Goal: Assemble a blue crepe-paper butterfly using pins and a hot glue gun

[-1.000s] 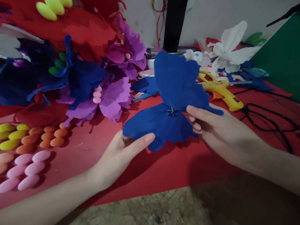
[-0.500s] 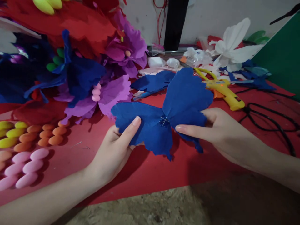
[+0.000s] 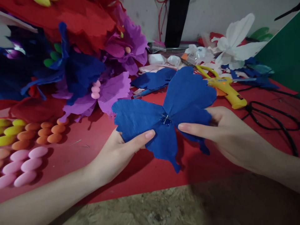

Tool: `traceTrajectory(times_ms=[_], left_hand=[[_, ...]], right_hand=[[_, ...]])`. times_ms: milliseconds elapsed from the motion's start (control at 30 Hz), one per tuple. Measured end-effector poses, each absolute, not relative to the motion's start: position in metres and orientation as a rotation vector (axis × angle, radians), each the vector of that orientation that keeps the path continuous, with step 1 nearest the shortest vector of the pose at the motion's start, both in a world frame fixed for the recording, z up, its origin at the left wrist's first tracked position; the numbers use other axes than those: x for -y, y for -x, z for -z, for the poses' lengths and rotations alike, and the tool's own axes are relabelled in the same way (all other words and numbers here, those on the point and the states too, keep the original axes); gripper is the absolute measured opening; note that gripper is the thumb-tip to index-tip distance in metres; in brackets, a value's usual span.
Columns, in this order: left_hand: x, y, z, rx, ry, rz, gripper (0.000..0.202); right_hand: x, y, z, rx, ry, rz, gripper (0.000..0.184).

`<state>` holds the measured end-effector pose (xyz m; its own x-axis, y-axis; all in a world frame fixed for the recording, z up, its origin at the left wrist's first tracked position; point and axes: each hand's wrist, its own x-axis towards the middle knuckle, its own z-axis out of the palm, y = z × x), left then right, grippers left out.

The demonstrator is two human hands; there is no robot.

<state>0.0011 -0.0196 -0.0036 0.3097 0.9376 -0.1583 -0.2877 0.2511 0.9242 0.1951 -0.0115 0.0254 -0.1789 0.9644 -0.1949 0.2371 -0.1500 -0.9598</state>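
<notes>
Between my two hands, above the red tabletop, is a blue butterfly (image 3: 189, 97) of fabric or paper with scalloped wings and pointed tails. Thin crossed strands and a shiny spot mark its centre. My left hand (image 3: 122, 153) pinches the left wings, its thumb on top and the fingers mostly hidden underneath. On the other side my right hand (image 3: 220, 131) grips the lower right wing, thumb lying across it near the centre. Behind the butterfly lies another blue cut-out (image 3: 152, 78). A yellow glue gun (image 3: 229, 90) rests to the right, beyond my right hand.
Purple (image 3: 114, 90), blue and red petalled pieces crowd the left back. Rows of pink (image 3: 30, 165), orange and yellow egg-shaped pieces lie at the left. A white butterfly (image 3: 236, 47), yellow-handled scissors (image 3: 206, 70), scraps and a black cord (image 3: 278, 118) occupy the right.
My left thumb has slid rightward and down along the butterfly's left wings. Its lower left wing and tail now spread farther down. My right hand keeps its hold.
</notes>
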Motion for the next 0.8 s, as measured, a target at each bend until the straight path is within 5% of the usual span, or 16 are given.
traceTrajectory(times_ms=[800], left_hand=[[0.0166, -0.0001, 0.0012, -0.779, -0.758, -0.893, 0.009]], right_hand=[[0.017, -0.1943, -0.0219, 1.39, 1.293, -1.342, 0.008]])
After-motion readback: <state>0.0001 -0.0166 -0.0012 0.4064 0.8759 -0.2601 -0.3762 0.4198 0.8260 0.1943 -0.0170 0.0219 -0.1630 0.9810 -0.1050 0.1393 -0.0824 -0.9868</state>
